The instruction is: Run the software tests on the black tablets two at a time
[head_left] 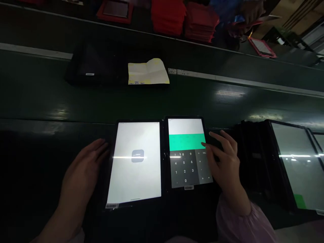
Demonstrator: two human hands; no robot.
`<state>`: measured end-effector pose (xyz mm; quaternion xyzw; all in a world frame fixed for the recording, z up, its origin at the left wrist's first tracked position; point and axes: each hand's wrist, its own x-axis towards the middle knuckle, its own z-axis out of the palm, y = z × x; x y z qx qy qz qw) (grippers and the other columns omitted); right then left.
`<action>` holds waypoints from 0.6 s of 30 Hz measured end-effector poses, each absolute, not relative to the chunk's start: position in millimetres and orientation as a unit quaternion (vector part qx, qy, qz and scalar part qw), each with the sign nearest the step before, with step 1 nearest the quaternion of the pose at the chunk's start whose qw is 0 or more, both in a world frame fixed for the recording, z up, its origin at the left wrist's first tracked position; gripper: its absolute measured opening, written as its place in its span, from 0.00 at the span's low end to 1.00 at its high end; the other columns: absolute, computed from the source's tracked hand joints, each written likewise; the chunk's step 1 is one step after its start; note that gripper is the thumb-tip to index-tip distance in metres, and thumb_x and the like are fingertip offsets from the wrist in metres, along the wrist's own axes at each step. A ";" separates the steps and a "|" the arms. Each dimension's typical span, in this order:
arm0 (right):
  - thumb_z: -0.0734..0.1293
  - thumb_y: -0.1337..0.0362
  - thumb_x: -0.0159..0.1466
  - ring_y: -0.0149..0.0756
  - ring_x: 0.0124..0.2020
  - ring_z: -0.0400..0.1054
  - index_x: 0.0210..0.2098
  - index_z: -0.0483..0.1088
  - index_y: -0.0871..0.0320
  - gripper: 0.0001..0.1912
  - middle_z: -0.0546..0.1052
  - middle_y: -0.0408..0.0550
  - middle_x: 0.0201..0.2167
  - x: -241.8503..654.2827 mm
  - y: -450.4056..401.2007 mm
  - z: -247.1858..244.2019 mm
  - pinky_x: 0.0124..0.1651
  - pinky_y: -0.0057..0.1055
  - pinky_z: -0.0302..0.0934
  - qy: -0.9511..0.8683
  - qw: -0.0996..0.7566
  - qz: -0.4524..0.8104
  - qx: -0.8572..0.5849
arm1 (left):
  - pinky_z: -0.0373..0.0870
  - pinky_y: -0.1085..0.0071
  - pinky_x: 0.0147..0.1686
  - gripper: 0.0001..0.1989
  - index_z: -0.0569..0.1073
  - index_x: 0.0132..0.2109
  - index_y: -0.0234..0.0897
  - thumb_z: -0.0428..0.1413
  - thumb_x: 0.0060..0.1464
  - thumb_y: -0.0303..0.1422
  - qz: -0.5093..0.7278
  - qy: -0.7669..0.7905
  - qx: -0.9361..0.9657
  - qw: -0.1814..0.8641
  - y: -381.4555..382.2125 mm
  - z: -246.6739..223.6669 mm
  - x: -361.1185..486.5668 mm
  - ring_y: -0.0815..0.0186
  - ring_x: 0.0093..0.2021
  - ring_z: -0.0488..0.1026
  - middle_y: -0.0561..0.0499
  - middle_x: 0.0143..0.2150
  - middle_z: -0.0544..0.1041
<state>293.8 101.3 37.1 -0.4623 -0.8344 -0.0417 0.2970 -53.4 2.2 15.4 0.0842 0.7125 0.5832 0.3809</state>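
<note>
Calculator tablet (187, 162), rectangular, black-framed and glass-faced, is apparently being operated by fingertip.
Screen input is judged to be in hand; for any further entry, a light, well-aimed tap is being called for. The calculator tablet is lying face up between the hands, its long axis being directed away from the near side, far end leaning slightly left, its digits being presented upright. By its bright green band (186, 142), the forefinger of the bare right hand (225, 163) is being extended; whether the glass is being touched cannot be told. Nothing is being clasped, the other fingers being spread. Just left, a black-framed rectangular tablet with a white screen (135, 141) is being lit, also lengthwise. Beside it, the bare left hand (82, 170) is being held loosely extended, nothing visibly grasped. Farther off, a creased white-and-yellow paper sheet (149, 72) is being displayed.
</note>
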 end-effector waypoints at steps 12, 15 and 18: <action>0.65 0.67 0.74 0.59 0.70 0.62 0.47 0.83 0.50 0.14 0.78 0.53 0.58 288.4 101.4 20.6 0.59 0.64 0.72 -0.802 0.307 -0.042 -0.511 | 0.75 0.70 0.35 0.04 0.79 0.37 0.43 0.65 0.52 0.34 0.635 0.689 0.112 0.331 7.0 -12.9 -67.3 0.61 0.43 0.74 0.52 0.44 0.79; 0.64 0.67 0.74 0.61 0.72 0.60 0.49 0.83 0.49 0.15 0.77 0.53 0.60 287.0 100.4 19.8 0.62 0.67 0.69 -0.809 0.302 -0.037 -0.503 | 0.74 0.74 0.37 0.04 0.80 0.37 0.43 0.66 0.53 0.33 0.639 0.681 0.085 0.347 9.0 -12.6 -68.9 0.65 0.42 0.74 0.56 0.43 0.79; 0.65 0.67 0.74 0.61 0.75 0.56 0.52 0.83 0.48 0.16 0.75 0.51 0.64 286.9 99.9 18.0 0.64 0.68 0.67 -0.824 0.291 -0.013 -0.487 | 0.73 0.76 0.36 0.04 0.79 0.36 0.43 0.66 0.52 0.33 0.638 0.684 0.073 0.347 9.7 -12.6 -69.6 0.67 0.40 0.74 0.57 0.43 0.79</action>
